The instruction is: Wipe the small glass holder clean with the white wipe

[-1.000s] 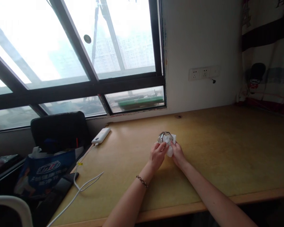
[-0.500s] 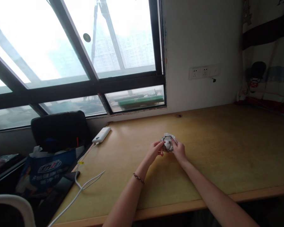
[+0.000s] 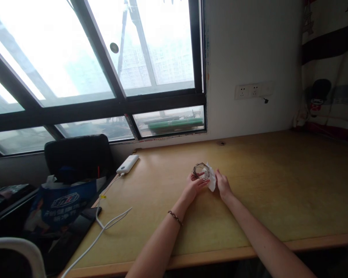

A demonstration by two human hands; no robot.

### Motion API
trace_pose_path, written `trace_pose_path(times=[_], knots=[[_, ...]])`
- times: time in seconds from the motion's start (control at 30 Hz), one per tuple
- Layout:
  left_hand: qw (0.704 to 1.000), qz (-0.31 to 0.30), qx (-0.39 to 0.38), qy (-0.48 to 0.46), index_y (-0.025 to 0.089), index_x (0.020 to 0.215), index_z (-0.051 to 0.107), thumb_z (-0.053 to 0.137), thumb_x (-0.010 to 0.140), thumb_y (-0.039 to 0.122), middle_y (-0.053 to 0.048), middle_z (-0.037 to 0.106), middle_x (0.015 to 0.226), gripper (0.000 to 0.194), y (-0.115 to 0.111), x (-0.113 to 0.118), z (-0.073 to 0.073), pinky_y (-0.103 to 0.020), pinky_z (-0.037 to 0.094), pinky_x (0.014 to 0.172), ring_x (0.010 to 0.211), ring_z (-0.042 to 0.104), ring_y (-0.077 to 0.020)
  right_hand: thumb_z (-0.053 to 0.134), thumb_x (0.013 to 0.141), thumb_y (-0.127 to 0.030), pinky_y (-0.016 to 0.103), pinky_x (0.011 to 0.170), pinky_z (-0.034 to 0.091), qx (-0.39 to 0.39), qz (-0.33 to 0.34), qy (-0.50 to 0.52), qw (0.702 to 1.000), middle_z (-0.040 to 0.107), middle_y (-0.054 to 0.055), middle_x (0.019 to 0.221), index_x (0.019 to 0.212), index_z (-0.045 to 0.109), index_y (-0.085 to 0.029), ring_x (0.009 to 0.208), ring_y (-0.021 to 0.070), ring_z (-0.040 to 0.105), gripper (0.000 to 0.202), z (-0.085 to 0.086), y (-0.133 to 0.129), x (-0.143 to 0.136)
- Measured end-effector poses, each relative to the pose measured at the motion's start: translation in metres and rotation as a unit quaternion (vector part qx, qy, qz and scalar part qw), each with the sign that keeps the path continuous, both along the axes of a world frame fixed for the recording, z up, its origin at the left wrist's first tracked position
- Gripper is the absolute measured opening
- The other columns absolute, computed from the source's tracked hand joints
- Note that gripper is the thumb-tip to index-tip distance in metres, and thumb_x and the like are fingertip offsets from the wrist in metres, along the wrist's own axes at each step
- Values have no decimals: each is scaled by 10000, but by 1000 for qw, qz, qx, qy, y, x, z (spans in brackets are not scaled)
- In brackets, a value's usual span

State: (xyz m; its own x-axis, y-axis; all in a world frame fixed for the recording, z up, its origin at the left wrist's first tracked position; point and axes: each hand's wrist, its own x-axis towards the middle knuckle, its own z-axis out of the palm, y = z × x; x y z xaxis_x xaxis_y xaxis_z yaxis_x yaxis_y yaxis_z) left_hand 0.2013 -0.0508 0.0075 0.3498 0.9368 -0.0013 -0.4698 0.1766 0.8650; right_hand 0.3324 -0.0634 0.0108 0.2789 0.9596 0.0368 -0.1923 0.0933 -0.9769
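Note:
My left hand [image 3: 192, 187] holds a small faceted glass ashtray [image 3: 197, 168] from below and in front, its fingers curled along the near side. The round opening of the ashtray is tilted towards me. A crumpled white tissue [image 3: 212, 183] hangs at its right side and partly covers that edge. On the right, my right hand [image 3: 223, 186] is closed on the tissue's outer edge, thumb uppermost. Both hands are just over the wooden table [image 3: 266, 193].
A white power bank [image 3: 128, 164] lies at the table's left edge, with a white cable [image 3: 104, 227] trailing towards me. Left of the table are a black chair [image 3: 78, 158] and a blue bag [image 3: 65, 204]. Wall sockets [image 3: 254, 90] and a window stand behind.
The tissue has come out of the ashtray's opening to its right side. My right hand has drawn away rightward, while my left hand keeps the ashtray, now more exposed. The view has shifted slightly.

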Motion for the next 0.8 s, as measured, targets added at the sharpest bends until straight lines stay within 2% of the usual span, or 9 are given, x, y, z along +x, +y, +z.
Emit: trace_pose_path(times=[0.13, 0.2, 0.3, 0.4, 0.5, 0.63, 0.73, 0.8], knots=[[997, 75, -2, -12, 148, 869, 405, 662, 612, 123, -135, 537, 1090, 364, 1, 0, 2, -387, 469, 824, 802, 624, -192, 584, 579, -542, 266, 588, 443, -12, 29, -4, 1000, 678, 55, 723, 815, 674, -109, 676, 202, 604, 501, -7, 2, -5], [997, 82, 13, 2, 150, 872, 402, 681, 593, 114, -138, 540, 1088, 397, 2, 0, 2, -394, 465, 828, 830, 616, -199, 622, 560, -490, 278, 625, 448, 2, 35, -15, 999, 681, 48, 788, 853, 669, -125, 734, 211, 604, 470, -10, 2, -6], [996, 58, 51, 34, 149, 873, 385, 725, 542, 122, -145, 537, 1100, 476, 2, 0, 2, -397, 467, 820, 895, 592, -222, 631, 559, -453, 283, 615, 451, -4, 12, -54, 998, 684, 45, 788, 852, 676, -148, 744, 224, 603, 425, -12, 1, -6], [995, 23, 70, 61, 156, 865, 370, 752, 497, 154, -124, 562, 1054, 531, 0, 0, 4, -397, 485, 780, 879, 597, -228, 612, 579, -439, 285, 576, 449, -24, -27, -107, 994, 687, 50, 718, 794, 692, -152, 695, 232, 606, 367, -10, 0, -2], [992, -5, 81, 94, 167, 863, 371, 733, 529, 234, -97, 585, 993, 497, -3, -1, 7, -362, 520, 667, 731, 631, -199, 590, 609, -414, 281, 589, 442, -17, -61, -174, 983, 687, 50, 712, 801, 691, -161, 692, 233, 607, 333, -5, -2, 2], [986, -46, 71, 143, 165, 865, 383, 674, 597, 320, -76, 619, 875, 425, -9, 0, 7, -293, 507, 476, 471, 599, -144, 542, 673, -371, 295, 680, 427, 48, -115, -230, 965, 667, 87, 875, 905, 663, -182, 761, 235, 607, 323, 6, -8, 4], [986, -71, 54, 142, 153, 888, 399, 631, 636, 349, -71, 626, 805, 395, -11, 3, 3, -290, 494, 440, 439, 588, -152, 521, 697, -343, 300, 739, 411, 87, -118, -235, 961, 647, 91, 947, 943, 646, -211, 797, 223, 603, 306, 11, -10, 4], [987, -68, 53, 132, 149, 929, 409, 642, 627, 341, -78, 621, 838, 427, -11, 5, 1, -303, 509, 483, 485, 603, -155, 541, 677, -331, 300, 743, 409, 76, -118, -244, 960, 654, 86, 933, 938, 646, -213, 797, 221, 601, 305, 9, -7, 6]])
